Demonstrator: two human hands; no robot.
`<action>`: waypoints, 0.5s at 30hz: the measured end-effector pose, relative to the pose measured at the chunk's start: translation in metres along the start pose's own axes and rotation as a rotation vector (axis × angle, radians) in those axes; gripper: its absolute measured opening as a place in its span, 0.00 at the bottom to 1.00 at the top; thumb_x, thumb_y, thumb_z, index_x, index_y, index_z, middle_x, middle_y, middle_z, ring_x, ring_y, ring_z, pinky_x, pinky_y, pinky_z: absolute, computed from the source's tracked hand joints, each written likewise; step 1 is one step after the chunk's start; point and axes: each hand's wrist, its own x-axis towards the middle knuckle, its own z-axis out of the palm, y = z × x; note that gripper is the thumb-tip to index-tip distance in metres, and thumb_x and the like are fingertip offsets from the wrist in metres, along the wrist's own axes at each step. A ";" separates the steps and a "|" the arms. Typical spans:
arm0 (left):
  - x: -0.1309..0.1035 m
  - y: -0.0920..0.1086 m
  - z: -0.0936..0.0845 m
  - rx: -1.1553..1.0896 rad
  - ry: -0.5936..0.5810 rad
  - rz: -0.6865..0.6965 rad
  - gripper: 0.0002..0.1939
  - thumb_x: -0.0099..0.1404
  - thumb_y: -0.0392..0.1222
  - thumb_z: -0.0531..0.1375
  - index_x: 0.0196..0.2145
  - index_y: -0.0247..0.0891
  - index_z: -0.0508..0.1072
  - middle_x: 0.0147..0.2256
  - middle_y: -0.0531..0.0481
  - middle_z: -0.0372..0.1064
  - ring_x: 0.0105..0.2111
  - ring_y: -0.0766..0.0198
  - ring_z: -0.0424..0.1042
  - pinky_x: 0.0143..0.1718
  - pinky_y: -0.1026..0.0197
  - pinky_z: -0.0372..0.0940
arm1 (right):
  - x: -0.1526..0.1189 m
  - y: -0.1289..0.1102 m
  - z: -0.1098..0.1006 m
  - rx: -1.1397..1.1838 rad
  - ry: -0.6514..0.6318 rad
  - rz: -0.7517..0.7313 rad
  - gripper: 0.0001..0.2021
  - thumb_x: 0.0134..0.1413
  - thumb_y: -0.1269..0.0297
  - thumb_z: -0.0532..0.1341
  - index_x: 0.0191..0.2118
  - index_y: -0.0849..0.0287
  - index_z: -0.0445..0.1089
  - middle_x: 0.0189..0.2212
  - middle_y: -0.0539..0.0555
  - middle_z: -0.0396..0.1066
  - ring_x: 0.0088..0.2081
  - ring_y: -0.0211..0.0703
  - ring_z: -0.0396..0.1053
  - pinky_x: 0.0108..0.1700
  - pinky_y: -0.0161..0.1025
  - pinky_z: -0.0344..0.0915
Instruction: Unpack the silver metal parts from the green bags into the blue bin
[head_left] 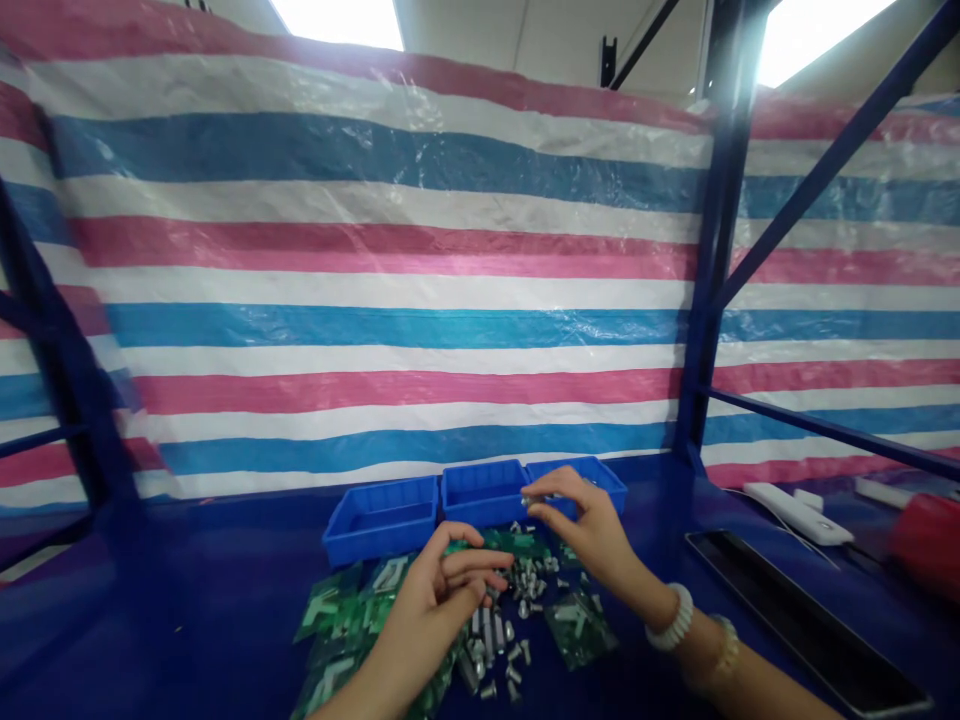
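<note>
My right hand (581, 515) is raised over the front edge of the blue trays, thumb and forefinger pinching a small shiny metal screw (528, 499). My left hand (442, 590) hovers at the left of a loose pile of metal screws (529, 580), its fingers slightly bent and apart, with nothing visible in them. Silver cylindrical metal pieces (486, 635) lie just below its fingertips. Green plastic bags (334, 610) with pale parts inside spread under and left of my left hand. Another small bag (579, 630) rests right of the pile.
Behind the pile stand a left blue tray (382, 515), a middle tray (484, 490) and a right tray (611, 480), partly hidden by my hand. A dark flat panel (802, 620), a white device (799, 512) and a blurred red object (930, 545) lie at right. Blue posts (712, 250) frame striped sheeting.
</note>
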 end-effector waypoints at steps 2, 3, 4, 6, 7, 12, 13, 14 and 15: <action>0.001 0.001 -0.002 0.038 0.020 0.020 0.16 0.58 0.45 0.65 0.40 0.42 0.62 0.41 0.43 0.78 0.37 0.60 0.74 0.39 0.59 0.63 | 0.013 0.020 -0.016 -0.179 0.113 0.004 0.06 0.53 0.62 0.64 0.36 0.55 0.76 0.33 0.54 0.76 0.39 0.49 0.71 0.44 0.46 0.66; 0.001 0.001 -0.003 0.053 0.025 0.028 0.16 0.59 0.44 0.64 0.40 0.42 0.62 0.41 0.42 0.78 0.37 0.59 0.74 0.39 0.58 0.63 | 0.020 0.030 -0.022 -0.220 0.148 0.010 0.06 0.54 0.62 0.64 0.36 0.56 0.76 0.33 0.55 0.76 0.38 0.50 0.70 0.44 0.48 0.66; 0.002 0.001 -0.004 0.063 0.030 0.035 0.16 0.59 0.44 0.64 0.40 0.42 0.62 0.41 0.43 0.77 0.37 0.59 0.74 0.39 0.58 0.64 | 0.025 0.039 -0.028 -0.252 0.169 0.015 0.07 0.53 0.61 0.64 0.37 0.56 0.76 0.34 0.56 0.76 0.39 0.51 0.70 0.44 0.50 0.65; 0.004 -0.002 -0.007 0.069 0.041 0.053 0.16 0.59 0.44 0.64 0.41 0.42 0.63 0.41 0.43 0.77 0.37 0.59 0.75 0.39 0.58 0.64 | 0.031 0.053 -0.034 -0.292 0.174 0.023 0.08 0.52 0.62 0.65 0.38 0.56 0.76 0.36 0.57 0.76 0.42 0.55 0.68 0.47 0.53 0.63; 0.005 -0.003 -0.008 0.069 0.049 0.064 0.16 0.59 0.44 0.64 0.41 0.42 0.63 0.41 0.43 0.77 0.37 0.59 0.75 0.40 0.58 0.64 | 0.032 0.056 -0.035 -0.304 0.160 0.026 0.09 0.51 0.62 0.65 0.39 0.56 0.76 0.37 0.58 0.76 0.43 0.56 0.68 0.48 0.54 0.62; 0.010 -0.001 -0.014 0.099 0.133 0.095 0.14 0.57 0.42 0.64 0.40 0.42 0.64 0.39 0.45 0.78 0.36 0.59 0.75 0.41 0.58 0.65 | 0.016 0.033 -0.018 -0.265 -0.093 -0.004 0.06 0.52 0.67 0.65 0.37 0.54 0.76 0.33 0.53 0.76 0.38 0.48 0.70 0.43 0.45 0.64; 0.009 0.001 -0.014 0.103 0.154 0.093 0.14 0.57 0.42 0.64 0.39 0.42 0.65 0.38 0.45 0.77 0.36 0.60 0.75 0.41 0.58 0.65 | 0.010 0.023 -0.012 -0.244 -0.197 -0.031 0.05 0.51 0.68 0.66 0.35 0.54 0.76 0.32 0.51 0.76 0.38 0.46 0.70 0.43 0.43 0.64; 0.009 0.003 -0.014 0.107 0.174 0.089 0.14 0.57 0.41 0.64 0.39 0.41 0.65 0.38 0.46 0.77 0.35 0.60 0.75 0.41 0.57 0.65 | 0.004 0.014 -0.006 -0.229 -0.353 -0.072 0.05 0.50 0.69 0.67 0.35 0.54 0.76 0.33 0.51 0.75 0.38 0.45 0.69 0.45 0.43 0.63; 0.008 0.006 -0.013 0.111 0.192 0.086 0.13 0.56 0.41 0.64 0.38 0.41 0.65 0.37 0.46 0.77 0.35 0.60 0.74 0.41 0.57 0.65 | -0.001 0.005 0.000 -0.225 -0.483 -0.097 0.05 0.49 0.68 0.68 0.34 0.54 0.77 0.33 0.51 0.75 0.39 0.45 0.68 0.46 0.43 0.62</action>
